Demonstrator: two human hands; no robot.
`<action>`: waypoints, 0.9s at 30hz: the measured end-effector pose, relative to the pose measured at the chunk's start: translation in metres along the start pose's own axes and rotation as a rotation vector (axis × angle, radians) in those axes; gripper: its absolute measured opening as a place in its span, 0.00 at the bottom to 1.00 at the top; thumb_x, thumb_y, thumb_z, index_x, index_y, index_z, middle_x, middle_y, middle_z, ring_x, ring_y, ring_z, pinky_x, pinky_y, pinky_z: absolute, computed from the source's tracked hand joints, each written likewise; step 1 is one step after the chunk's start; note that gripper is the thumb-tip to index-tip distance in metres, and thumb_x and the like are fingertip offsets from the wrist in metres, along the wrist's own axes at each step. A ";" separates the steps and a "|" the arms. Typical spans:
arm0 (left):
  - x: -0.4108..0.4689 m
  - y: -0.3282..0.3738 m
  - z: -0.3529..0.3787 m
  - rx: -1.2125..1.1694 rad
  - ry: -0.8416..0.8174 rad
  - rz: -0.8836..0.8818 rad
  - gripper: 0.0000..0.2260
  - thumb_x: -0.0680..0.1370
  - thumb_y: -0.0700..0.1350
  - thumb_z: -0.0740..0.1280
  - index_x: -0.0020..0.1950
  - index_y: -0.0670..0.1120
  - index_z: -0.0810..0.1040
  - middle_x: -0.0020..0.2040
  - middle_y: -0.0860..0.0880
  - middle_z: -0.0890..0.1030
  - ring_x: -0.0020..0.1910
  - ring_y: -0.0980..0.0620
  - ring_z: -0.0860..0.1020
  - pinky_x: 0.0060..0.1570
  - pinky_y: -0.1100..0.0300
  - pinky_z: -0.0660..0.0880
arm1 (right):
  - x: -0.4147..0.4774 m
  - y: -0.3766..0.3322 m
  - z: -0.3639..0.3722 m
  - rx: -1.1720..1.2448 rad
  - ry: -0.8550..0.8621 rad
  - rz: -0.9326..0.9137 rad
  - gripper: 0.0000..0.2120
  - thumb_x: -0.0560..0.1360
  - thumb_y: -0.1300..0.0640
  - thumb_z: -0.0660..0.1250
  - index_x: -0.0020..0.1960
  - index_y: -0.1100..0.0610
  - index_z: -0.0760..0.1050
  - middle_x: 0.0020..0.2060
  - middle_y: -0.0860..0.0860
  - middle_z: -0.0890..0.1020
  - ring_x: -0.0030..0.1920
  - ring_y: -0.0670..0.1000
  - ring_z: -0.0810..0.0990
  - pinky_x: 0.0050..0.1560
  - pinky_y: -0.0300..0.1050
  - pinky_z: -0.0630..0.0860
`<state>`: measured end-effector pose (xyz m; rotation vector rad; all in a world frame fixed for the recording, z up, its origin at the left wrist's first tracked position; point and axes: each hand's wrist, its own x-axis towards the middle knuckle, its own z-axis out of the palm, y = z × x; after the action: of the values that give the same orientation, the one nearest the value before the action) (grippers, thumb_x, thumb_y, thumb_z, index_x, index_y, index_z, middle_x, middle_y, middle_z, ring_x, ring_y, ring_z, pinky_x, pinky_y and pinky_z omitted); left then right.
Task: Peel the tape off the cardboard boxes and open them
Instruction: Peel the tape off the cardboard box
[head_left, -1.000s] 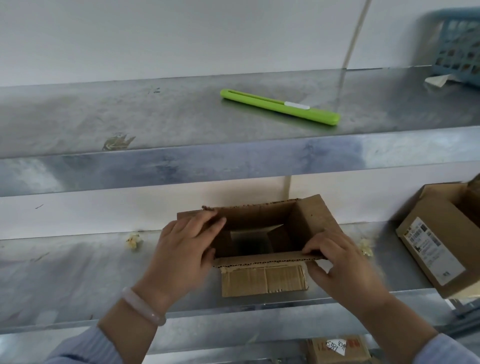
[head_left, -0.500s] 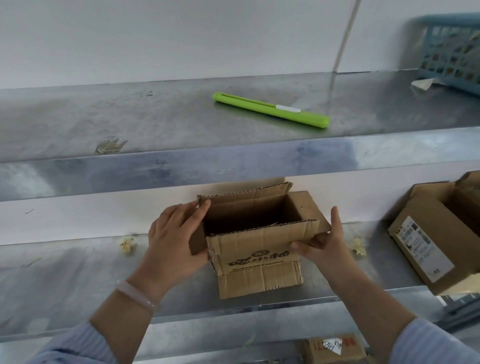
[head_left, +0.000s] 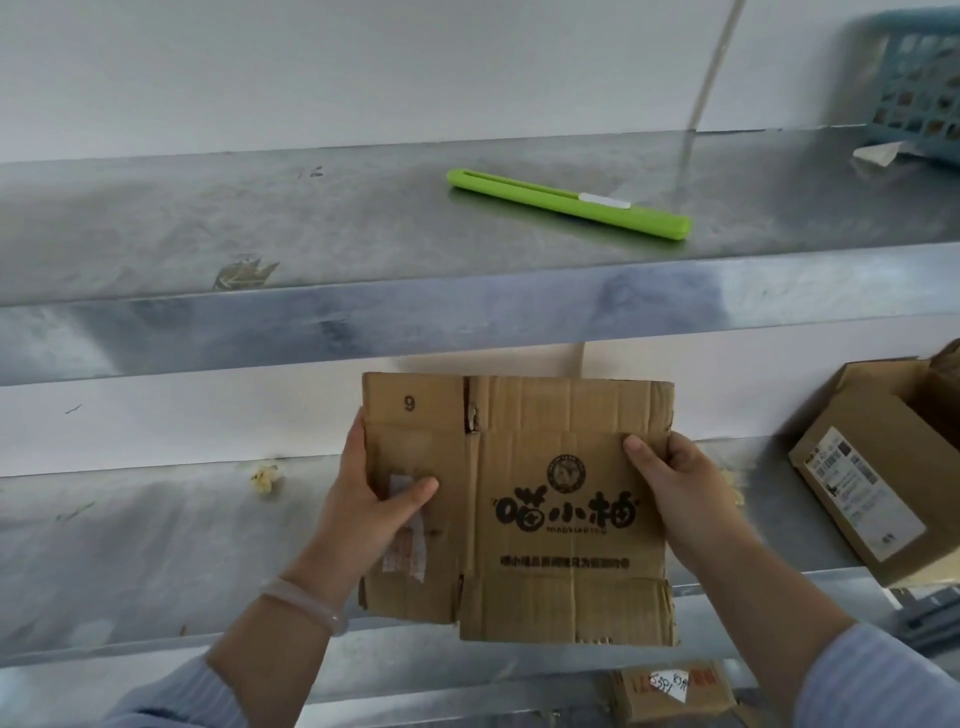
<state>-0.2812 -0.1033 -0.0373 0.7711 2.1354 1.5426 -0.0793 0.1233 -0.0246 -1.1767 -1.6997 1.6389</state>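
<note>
I hold the cardboard box (head_left: 545, 467) up in front of me with both hands. It is folded flat like a sheet, with its printed face toward me. A round logo and bold black characters sit on the wide panel, and a "9" is printed on the narrow panel at the upper left. The box hangs in the air before the lower shelf (head_left: 130, 545), and its top edge comes close under the front lip of the upper shelf (head_left: 260, 223).

My left hand (head_left: 363, 499) grips the left edge, with the thumb pressed across the front onto a torn white label (head_left: 405, 551) stuck there. The fingers are behind the cardboard, where I cannot see them. My right hand (head_left: 675, 493) grips the right edge the same way, thumb on the front near the upper right of the wide panel and fingers wrapped behind. A pale bangle (head_left: 306, 605) sits on my left wrist.

A green cutter (head_left: 566, 202) lies on the upper shelf, well apart from my hands. At the far right of that shelf stands a blue basket (head_left: 919, 88) with a paper scrap (head_left: 878, 154) just beside it. On the lower shelf to my right sits a second box (head_left: 872, 493), open at the top, with a shipping label on its side. A small yellowish scrap (head_left: 265, 478) lies on the lower shelf to my left. Below, another box (head_left: 670, 691) shows at the bottom edge.
</note>
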 end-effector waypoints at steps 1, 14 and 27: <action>-0.001 -0.004 0.002 0.017 0.021 -0.020 0.38 0.69 0.49 0.76 0.72 0.63 0.58 0.60 0.60 0.76 0.58 0.58 0.77 0.56 0.51 0.77 | 0.005 0.005 0.000 -0.054 0.008 0.020 0.11 0.76 0.46 0.69 0.53 0.51 0.78 0.44 0.50 0.85 0.47 0.54 0.84 0.51 0.58 0.81; -0.005 -0.059 0.049 0.575 -0.074 -0.237 0.27 0.79 0.54 0.63 0.76 0.61 0.57 0.71 0.49 0.56 0.62 0.49 0.71 0.61 0.59 0.71 | 0.035 0.064 0.021 -0.512 -0.201 0.062 0.46 0.76 0.59 0.70 0.78 0.39 0.42 0.69 0.52 0.68 0.65 0.54 0.71 0.65 0.53 0.72; -0.003 -0.093 0.071 1.147 -0.305 0.190 0.31 0.78 0.70 0.45 0.77 0.57 0.56 0.78 0.45 0.58 0.77 0.42 0.56 0.73 0.38 0.54 | 0.025 0.104 0.048 -1.367 -0.366 -0.367 0.36 0.72 0.28 0.35 0.77 0.38 0.34 0.78 0.52 0.35 0.77 0.54 0.33 0.76 0.54 0.33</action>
<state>-0.2549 -0.0760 -0.1476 1.4431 2.6212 0.0631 -0.1068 0.1087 -0.1380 -0.9058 -3.1771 0.2962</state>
